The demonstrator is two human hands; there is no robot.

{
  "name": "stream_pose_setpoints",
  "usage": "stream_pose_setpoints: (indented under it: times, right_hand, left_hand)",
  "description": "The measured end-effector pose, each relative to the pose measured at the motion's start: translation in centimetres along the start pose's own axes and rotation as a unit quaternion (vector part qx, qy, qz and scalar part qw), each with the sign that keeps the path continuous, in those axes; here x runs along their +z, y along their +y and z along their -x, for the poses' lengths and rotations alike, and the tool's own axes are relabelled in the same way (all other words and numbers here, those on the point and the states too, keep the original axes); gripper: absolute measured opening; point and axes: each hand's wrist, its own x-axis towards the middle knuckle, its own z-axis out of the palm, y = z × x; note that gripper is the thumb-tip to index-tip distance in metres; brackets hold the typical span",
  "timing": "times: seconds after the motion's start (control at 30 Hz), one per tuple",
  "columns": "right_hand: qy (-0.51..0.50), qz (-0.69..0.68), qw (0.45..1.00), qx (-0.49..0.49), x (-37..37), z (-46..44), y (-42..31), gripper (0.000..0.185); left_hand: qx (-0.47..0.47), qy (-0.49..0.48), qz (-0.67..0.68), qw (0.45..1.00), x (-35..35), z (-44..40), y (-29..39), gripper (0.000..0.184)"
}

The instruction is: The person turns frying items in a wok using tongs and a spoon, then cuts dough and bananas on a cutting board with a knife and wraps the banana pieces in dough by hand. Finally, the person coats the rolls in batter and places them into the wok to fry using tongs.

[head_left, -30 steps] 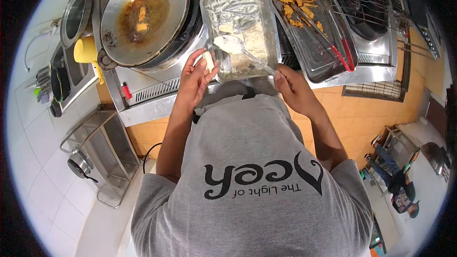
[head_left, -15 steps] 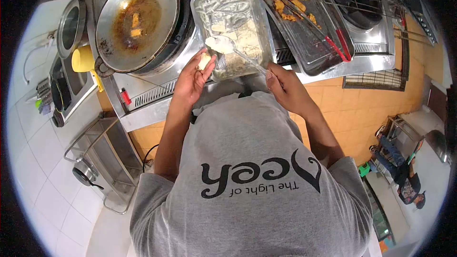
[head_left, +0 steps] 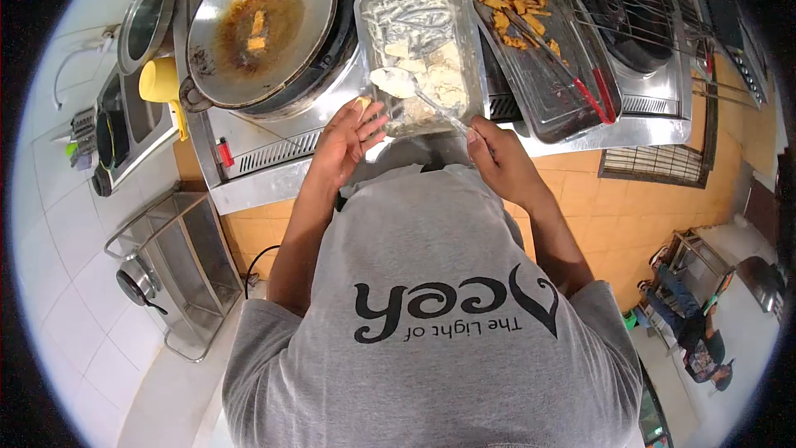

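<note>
My right hand (head_left: 500, 162) is closed around the handle of a metal spoon (head_left: 435, 105). The spoon's bowl, coated in pale batter, is over a rectangular metal tray (head_left: 361, 48) of batter and battered pieces. At the tray's near left corner, my left hand (head_left: 342, 143) has a small pale yellow piece of food (head_left: 363, 103) at its fingertips, its other fingers spread. What kind of food it is, I cannot tell. Left of the tray, a large wok (head_left: 199, 50) holds oil and a few orange-brown frying pieces (head_left: 257, 43).
A second metal tray (head_left: 551, 116) on the right carries fried pieces (head_left: 514, 21) and red-handled tongs (head_left: 590, 98). A yellow-handled utensil (head_left: 159, 81) and a red lighter (head_left: 225, 152) are by the wok. Far right, another person (head_left: 701, 340) is visible.
The view has shifted, so the stove and trays appear farther right. My left hand has turned, with its fingers more spread and the pale piece at the fingertips. The spoon stays over the tray.
</note>
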Motion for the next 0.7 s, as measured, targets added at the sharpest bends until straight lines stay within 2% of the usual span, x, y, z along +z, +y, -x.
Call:
stream_pose_setpoints:
  times: [0.07, 0.17, 0.27, 0.47, 0.57, 0.7]
  right_hand:
    - [-0.002, -0.003, 1.000, -0.010, 0.2, 0.1, -0.2, 0.017]
    - [-0.029, 0.039, 0.998, 0.028, 0.3, 0.0, -1.1, 0.012]
    - [-0.001, 0.134, 0.990, -0.047, 1.2, 0.0, -0.5, 0.011]
    - [0.009, 0.256, 0.963, -0.079, 1.9, -0.1, -1.4, 0.012]
    - [0.028, 0.293, 0.949, -0.111, 2.0, -0.3, -1.6, 0.013]
    - [0.032, 0.330, 0.931, -0.153, 2.1, -0.8, -1.2, 0.016]
  left_hand:
    - [-0.039, -0.006, 0.046, 0.998, 0.2, 0.3, 0.2, 0.036]
    - [-0.051, -0.025, 0.067, 0.996, -0.2, -0.3, -0.2, 0.035]
    - [-0.057, -0.010, 0.086, 0.995, -0.2, -0.9, -0.4, 0.035]
    - [-0.010, -0.005, 0.164, 0.986, 1.2, -0.3, 0.3, 0.028]
    - [0.024, -0.033, 0.197, 0.980, 1.1, -0.3, 0.3, 0.025]
    - [0.080, -0.034, 0.192, 0.978, 2.3, 0.6, 1.1, 0.026]
